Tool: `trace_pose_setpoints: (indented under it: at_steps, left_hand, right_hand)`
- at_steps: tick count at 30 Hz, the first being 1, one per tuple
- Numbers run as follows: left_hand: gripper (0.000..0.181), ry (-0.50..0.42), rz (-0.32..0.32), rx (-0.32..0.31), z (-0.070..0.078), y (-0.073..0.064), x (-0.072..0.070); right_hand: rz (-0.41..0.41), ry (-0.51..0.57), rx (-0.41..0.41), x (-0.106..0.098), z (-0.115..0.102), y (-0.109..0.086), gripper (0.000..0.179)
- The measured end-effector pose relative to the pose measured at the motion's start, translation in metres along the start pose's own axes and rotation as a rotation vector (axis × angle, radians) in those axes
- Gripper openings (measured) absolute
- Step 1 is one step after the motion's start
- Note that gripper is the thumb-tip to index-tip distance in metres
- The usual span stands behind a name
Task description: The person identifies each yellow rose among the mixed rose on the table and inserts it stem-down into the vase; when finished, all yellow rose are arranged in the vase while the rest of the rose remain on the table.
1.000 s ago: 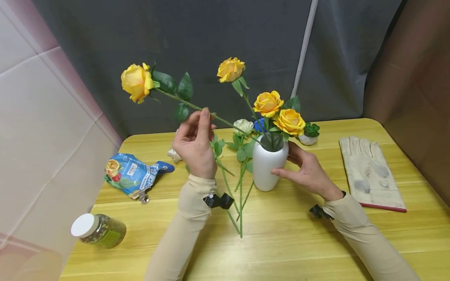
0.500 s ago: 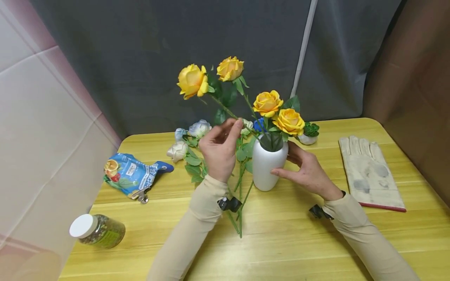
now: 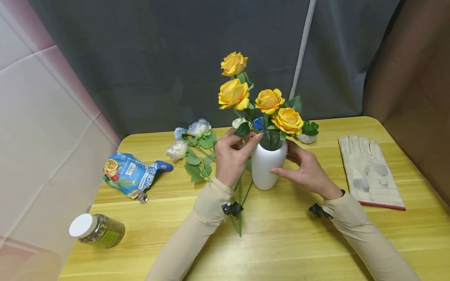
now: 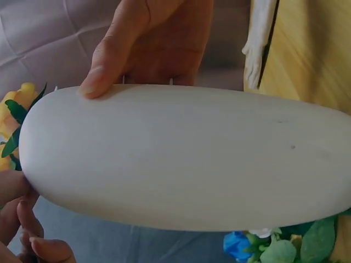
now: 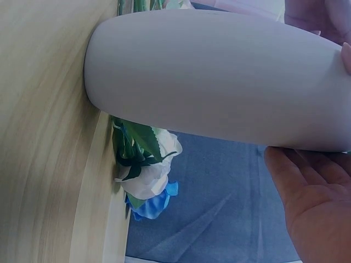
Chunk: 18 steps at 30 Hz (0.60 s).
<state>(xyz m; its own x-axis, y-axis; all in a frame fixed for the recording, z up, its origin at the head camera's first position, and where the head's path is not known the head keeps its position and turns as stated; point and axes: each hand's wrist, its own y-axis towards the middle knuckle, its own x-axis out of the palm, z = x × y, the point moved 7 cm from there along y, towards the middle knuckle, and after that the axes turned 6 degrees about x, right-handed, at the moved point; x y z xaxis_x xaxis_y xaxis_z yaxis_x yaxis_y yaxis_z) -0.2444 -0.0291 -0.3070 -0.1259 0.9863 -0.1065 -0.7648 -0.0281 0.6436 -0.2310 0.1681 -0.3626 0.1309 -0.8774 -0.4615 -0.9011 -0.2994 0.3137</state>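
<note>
A white vase (image 3: 267, 168) stands upright on the table, with several yellow roses in its mouth. My right hand (image 3: 306, 171) holds the vase from its right side, thumb on the front and fingers behind. At the left of the rim, my left hand (image 3: 230, 158) pinches the stem of a yellow rose (image 3: 233, 94) whose lower end is inside the vase; the fingers partly hide the grip. In the left wrist view, the vase (image 4: 181, 159) spans the picture, with my left hand (image 4: 33, 224) beside its mouth. The right wrist view shows my right fingers against the vase (image 5: 208, 82).
Pale and blue flowers (image 3: 199, 128) lie behind and left of the vase. A blue pouch (image 3: 131, 173) with a clip and a white-lidded jar (image 3: 100, 230) sit at the left. To the right are a small potted plant (image 3: 309, 130) and a work glove (image 3: 372, 171).
My left hand has moved right and down along to the vase rim, bringing the slanted rose more upright beside the others. The right hand stays on the vase.
</note>
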Motion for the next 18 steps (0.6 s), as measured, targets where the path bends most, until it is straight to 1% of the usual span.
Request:
trace_pose_setpoints:
  at_steps: [3, 8, 10, 13, 16, 18]
  left_hand:
    - [0.017, -0.005, -0.02, -0.028, -0.001, -0.001, -0.002]
    - [0.018, -0.015, -0.08, -0.137, -0.009, -0.005, -0.01]
    - [0.018, -0.012, -0.111, -0.166, -0.011, -0.009, -0.014]
    - [0.017, 0.007, -0.152, -0.151, -0.012, -0.012, -0.019]
    - [0.011, 0.041, -0.168, -0.117, -0.012, -0.011, -0.025]
    - [0.02, 0.08, -0.187, -0.108, -0.011, -0.009, -0.03]
  right_hand:
    - [0.0, 0.002, -0.005, 0.0, -0.001, 0.0, 0.079]
    - [-0.001, 0.008, -0.012, 0.0, -0.002, 0.001, 0.079]
    - [0.001, 0.007, -0.015, 0.0, -0.002, 0.001, 0.079]
    - [0.007, 0.01, -0.015, -0.001, -0.002, 0.001, 0.079]
    - [0.01, 0.019, -0.009, -0.001, -0.002, 0.0, 0.078]
    - [0.003, 0.028, -0.003, 0.0, -0.001, 0.0, 0.078]
